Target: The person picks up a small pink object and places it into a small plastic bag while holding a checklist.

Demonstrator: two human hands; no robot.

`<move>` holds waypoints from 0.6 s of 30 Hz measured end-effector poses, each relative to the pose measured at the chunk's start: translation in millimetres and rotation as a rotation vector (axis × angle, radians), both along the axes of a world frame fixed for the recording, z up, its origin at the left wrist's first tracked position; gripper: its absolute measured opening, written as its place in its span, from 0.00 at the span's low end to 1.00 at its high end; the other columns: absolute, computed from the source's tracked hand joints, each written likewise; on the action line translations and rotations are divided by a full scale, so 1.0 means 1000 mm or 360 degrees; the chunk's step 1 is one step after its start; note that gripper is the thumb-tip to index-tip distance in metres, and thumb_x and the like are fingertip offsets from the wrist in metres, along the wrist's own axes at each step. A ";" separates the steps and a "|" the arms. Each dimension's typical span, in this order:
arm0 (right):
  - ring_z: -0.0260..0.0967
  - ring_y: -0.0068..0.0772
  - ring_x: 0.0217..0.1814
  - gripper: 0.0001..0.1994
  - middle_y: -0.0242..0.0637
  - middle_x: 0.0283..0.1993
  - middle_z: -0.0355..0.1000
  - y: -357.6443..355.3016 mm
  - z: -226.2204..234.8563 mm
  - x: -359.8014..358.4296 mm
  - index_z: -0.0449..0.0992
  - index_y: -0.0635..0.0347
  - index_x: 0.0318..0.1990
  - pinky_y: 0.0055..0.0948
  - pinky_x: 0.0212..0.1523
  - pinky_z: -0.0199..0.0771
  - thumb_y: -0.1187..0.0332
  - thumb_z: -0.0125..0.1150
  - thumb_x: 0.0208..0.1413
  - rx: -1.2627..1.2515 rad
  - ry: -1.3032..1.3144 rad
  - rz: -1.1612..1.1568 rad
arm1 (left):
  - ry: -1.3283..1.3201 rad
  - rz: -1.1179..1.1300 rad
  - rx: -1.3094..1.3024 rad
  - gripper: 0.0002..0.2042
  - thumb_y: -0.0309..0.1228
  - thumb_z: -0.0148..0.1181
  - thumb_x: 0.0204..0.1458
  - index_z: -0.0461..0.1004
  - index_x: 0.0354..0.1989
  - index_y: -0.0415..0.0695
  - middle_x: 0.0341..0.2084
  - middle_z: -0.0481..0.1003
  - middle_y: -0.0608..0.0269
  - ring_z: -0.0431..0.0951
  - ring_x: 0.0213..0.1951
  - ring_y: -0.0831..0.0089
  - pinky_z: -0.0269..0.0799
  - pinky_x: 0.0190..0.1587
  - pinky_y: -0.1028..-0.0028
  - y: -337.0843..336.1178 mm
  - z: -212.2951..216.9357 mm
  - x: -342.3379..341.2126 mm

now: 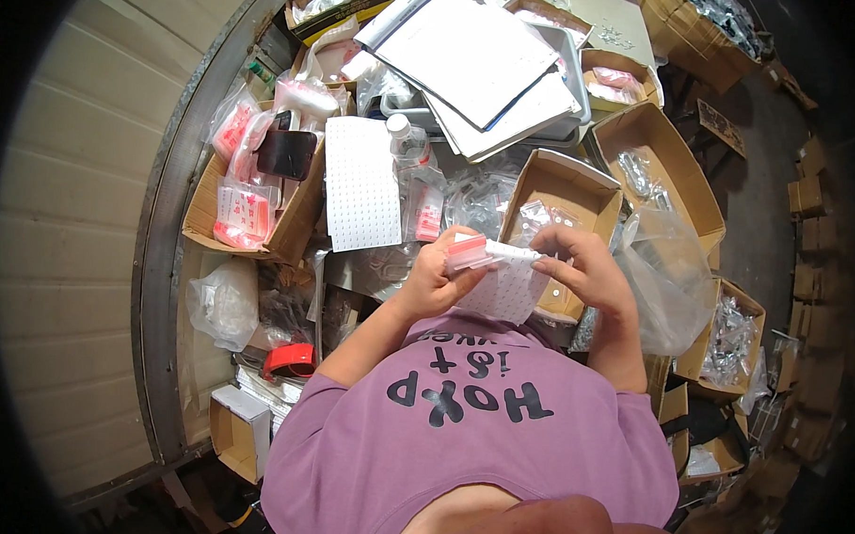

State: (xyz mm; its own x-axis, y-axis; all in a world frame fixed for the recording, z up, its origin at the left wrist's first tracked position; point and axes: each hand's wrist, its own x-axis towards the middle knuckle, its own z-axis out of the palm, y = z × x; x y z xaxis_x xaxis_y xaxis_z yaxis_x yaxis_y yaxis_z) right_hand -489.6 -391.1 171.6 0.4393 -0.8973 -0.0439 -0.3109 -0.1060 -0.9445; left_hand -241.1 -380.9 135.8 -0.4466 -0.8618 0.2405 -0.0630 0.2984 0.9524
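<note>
One pale panelled wall (80, 236) fills the left of the frame. Next in size, lower centre, we log a purple shirt (345, 462) with dark lettering, seen from above. Upper centre: stacked papers (472, 57), lying partly over a grey bin. Upper right: an open carton (681, 158) with small clear packets inside. Right of centre: a crumpled clear plastic bag (667, 285). Left of centre: a carton (297, 215) crammed with pink-and-white bags, a dark phone (286, 155) lying on top. Just right of that carton lies a white sheet (363, 185) with rows of small marks.

Middle of the frame: both hands, bare. We see the left hand (437, 275) closed on a pink-striped bundle (466, 253), apparently plastic. The right hand (592, 268) has thumb and forefinger at the curled upper edge of a label sheet (502, 293); whether they pinch it, we cannot tell. That sheet hangs below the hands, over the shirt's upper edge. Smaller: a clear bottle (408, 142) with white cap, above the left hand.
</note>
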 end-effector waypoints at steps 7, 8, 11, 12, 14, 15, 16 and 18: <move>0.68 0.37 0.28 0.08 0.39 0.27 0.68 -0.004 0.002 0.004 0.73 0.64 0.33 0.30 0.31 0.69 0.76 0.64 0.45 -0.0401 0.0180 0.0030 | -0.0205 -0.0013 -0.0312 0.09 0.27 0.59 0.51 0.76 0.39 0.38 0.38 0.72 0.52 0.75 0.39 0.62 0.69 0.41 0.72 -0.002 -0.001 -0.002; 0.68 0.36 0.29 0.07 0.40 0.27 0.68 -0.004 0.003 0.004 0.72 0.64 0.32 0.30 0.32 0.70 0.77 0.64 0.44 -0.0346 0.0193 0.0048 | -0.0198 -0.0007 -0.0192 0.09 0.28 0.59 0.51 0.76 0.39 0.38 0.37 0.72 0.52 0.75 0.39 0.63 0.69 0.41 0.72 -0.002 -0.002 -0.002; 0.68 0.37 0.29 0.07 0.41 0.28 0.69 -0.006 0.000 0.003 0.72 0.65 0.31 0.30 0.32 0.70 0.79 0.63 0.43 -0.0311 0.0231 0.0094 | -0.0177 0.0000 0.0006 0.09 0.29 0.58 0.53 0.75 0.39 0.37 0.36 0.73 0.54 0.74 0.38 0.67 0.69 0.41 0.73 -0.002 -0.004 -0.002; 0.67 0.37 0.28 0.07 0.42 0.28 0.69 -0.006 -0.001 0.002 0.72 0.66 0.30 0.29 0.33 0.70 0.80 0.63 0.43 -0.0332 0.0256 0.0123 | -0.0164 -0.0001 0.0082 0.09 0.29 0.57 0.53 0.75 0.40 0.37 0.35 0.74 0.55 0.74 0.37 0.69 0.69 0.40 0.74 -0.003 -0.004 -0.002; 0.67 0.34 0.28 0.06 0.40 0.27 0.69 -0.007 0.000 0.000 0.71 0.66 0.30 0.27 0.32 0.69 0.81 0.61 0.43 -0.0299 0.0239 0.0159 | -0.0108 0.0000 0.0205 0.09 0.29 0.57 0.54 0.75 0.39 0.37 0.34 0.75 0.57 0.74 0.36 0.71 0.68 0.40 0.74 -0.001 -0.005 -0.002; 0.67 0.31 0.28 0.06 0.38 0.27 0.68 -0.008 0.000 -0.002 0.71 0.66 0.30 0.25 0.32 0.69 0.82 0.60 0.44 -0.0267 0.0222 0.0193 | -0.0052 0.0000 0.0328 0.09 0.29 0.56 0.54 0.75 0.39 0.37 0.33 0.75 0.60 0.74 0.35 0.74 0.68 0.40 0.75 -0.001 -0.006 -0.002; 0.67 0.31 0.28 0.06 0.38 0.27 0.68 -0.008 -0.004 -0.004 0.71 0.66 0.30 0.25 0.32 0.69 0.82 0.60 0.44 -0.0267 0.0221 0.0195 | -0.0053 0.0002 0.0328 0.09 0.29 0.56 0.54 0.75 0.39 0.37 0.33 0.75 0.60 0.74 0.35 0.74 0.68 0.40 0.75 -0.001 -0.006 -0.003; 0.66 0.23 0.30 0.05 0.33 0.29 0.68 -0.007 -0.013 -0.007 0.70 0.66 0.30 0.21 0.32 0.67 0.82 0.59 0.45 0.0075 -0.0315 -0.0047 | 0.0020 0.0087 0.0539 0.10 0.30 0.55 0.55 0.75 0.39 0.36 0.31 0.77 0.63 0.73 0.34 0.78 0.68 0.40 0.76 -0.002 -0.007 -0.006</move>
